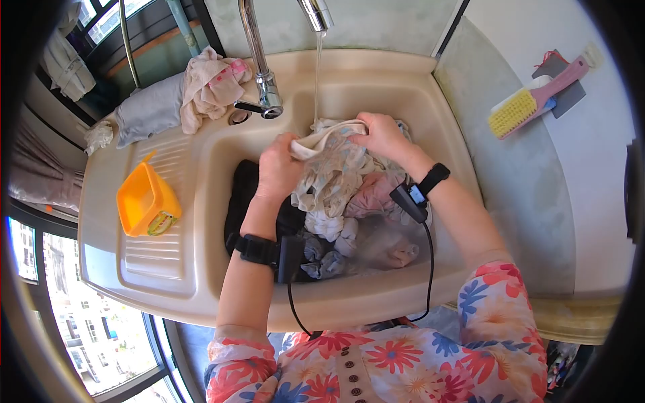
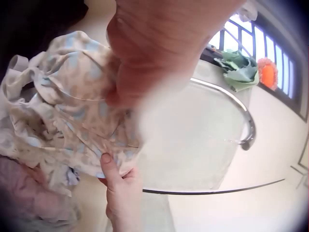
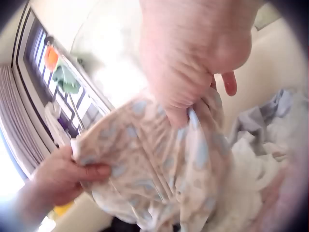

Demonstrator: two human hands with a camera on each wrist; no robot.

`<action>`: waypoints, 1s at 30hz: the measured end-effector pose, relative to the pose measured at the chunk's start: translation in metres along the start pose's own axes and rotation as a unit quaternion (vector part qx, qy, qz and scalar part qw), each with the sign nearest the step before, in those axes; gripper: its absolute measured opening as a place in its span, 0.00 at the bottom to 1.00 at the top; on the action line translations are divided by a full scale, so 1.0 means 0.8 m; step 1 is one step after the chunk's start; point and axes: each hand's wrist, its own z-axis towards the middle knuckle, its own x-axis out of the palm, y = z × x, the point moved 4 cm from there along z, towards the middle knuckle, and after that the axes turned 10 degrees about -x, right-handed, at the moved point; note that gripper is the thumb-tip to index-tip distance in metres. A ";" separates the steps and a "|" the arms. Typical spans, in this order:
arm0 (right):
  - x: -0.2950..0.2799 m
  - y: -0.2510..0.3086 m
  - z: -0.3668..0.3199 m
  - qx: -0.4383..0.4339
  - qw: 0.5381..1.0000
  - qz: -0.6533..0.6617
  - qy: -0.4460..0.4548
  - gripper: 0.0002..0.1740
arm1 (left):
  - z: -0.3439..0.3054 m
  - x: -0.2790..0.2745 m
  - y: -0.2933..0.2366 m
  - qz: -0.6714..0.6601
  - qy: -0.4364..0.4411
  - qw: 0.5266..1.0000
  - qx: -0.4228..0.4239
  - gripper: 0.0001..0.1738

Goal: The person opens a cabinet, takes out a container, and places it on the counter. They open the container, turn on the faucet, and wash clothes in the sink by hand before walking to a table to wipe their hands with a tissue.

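Observation:
A wet cream garment (image 1: 329,168) with light blue and tan spots is stretched between both hands over the sink basin. My left hand (image 1: 279,166) pinches its left edge, thumb on the cloth, as the right wrist view shows. At the other end, my right hand (image 1: 388,138) grips the edge with fingers and thumb. Pale straps or folds (image 2: 19,72) of cloth hang from it in the left wrist view. Water (image 1: 317,80) runs from the spout (image 1: 316,15) just behind the garment. Below lie a pink cloth (image 1: 376,195), white and grey pieces, and a black cloth (image 1: 282,215).
Left of the basin, a yellow plastic container (image 1: 149,198) stands on the ribbed drainboard (image 1: 154,258). A grey cushion-like bundle (image 1: 151,107) and a crumpled pinkish cloth (image 1: 208,87) lie behind it, near a mixer tap (image 1: 267,97). A yellow-bristled brush (image 1: 537,101) hangs on the right wall.

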 end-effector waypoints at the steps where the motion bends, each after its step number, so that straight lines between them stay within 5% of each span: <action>1: -0.007 0.009 -0.006 0.020 0.996 -0.076 -0.037 0.17 | 0.001 0.014 0.007 -0.006 0.006 0.998 0.057 0.16; 3: 0.043 0.003 -0.026 -0.022 0.994 -0.107 0.000 0.14 | -0.014 0.048 0.017 0.130 0.143 0.981 0.029 0.17; 6: 0.100 0.018 -0.057 0.020 0.989 -0.073 0.123 0.31 | -0.053 0.116 0.056 0.276 0.326 0.904 0.011 0.25; 9: 0.137 0.012 -0.059 -0.011 0.972 -0.161 0.169 0.33 | -0.063 0.127 0.059 0.335 0.386 0.859 -0.027 0.27; 10: 0.138 0.011 -0.058 0.014 0.970 -0.149 0.192 0.34 | -0.059 0.134 0.067 0.353 0.417 0.837 -0.042 0.41; 14: 0.161 -0.010 -0.052 0.008 0.970 -0.178 0.167 0.34 | -0.054 0.158 0.096 0.353 0.424 0.832 -0.062 0.41; 16: 0.165 -0.021 -0.039 0.049 0.963 -0.159 0.211 0.34 | -0.049 0.162 0.103 0.295 0.405 0.859 -0.107 0.32; 20: 0.174 -0.055 -0.014 0.059 0.967 -0.124 0.214 0.29 | -0.035 0.153 0.104 0.253 0.313 0.913 -0.066 0.31; 22: 0.156 -0.054 -0.010 -0.010 0.986 0.014 0.166 0.27 | -0.021 0.143 0.103 0.056 0.440 0.895 -0.052 0.25; 23: 0.143 -0.058 -0.009 -0.013 0.986 0.011 0.166 0.27 | -0.019 0.127 0.107 0.055 0.436 0.897 -0.052 0.25; 24: 0.121 -0.055 -0.011 0.074 0.977 0.062 0.189 0.24 | -0.017 0.096 0.104 -0.174 0.394 0.880 -0.199 0.21; 25: 0.103 -0.044 -0.015 0.160 0.958 0.112 0.211 0.22 | -0.019 0.073 0.107 -0.391 0.320 0.798 -0.330 0.17; 27: 0.075 0.000 -0.008 0.132 0.969 0.135 0.161 0.18 | -0.021 0.060 0.108 -0.466 0.283 0.775 -0.320 0.14; 29: 0.063 0.032 0.010 0.006 0.970 0.243 0.010 0.15 | -0.031 0.065 0.106 -0.620 0.187 0.677 -0.350 0.14; 30: 0.074 0.025 0.016 0.004 0.970 0.242 0.012 0.15 | -0.035 0.073 0.106 -0.655 0.167 0.648 -0.351 0.17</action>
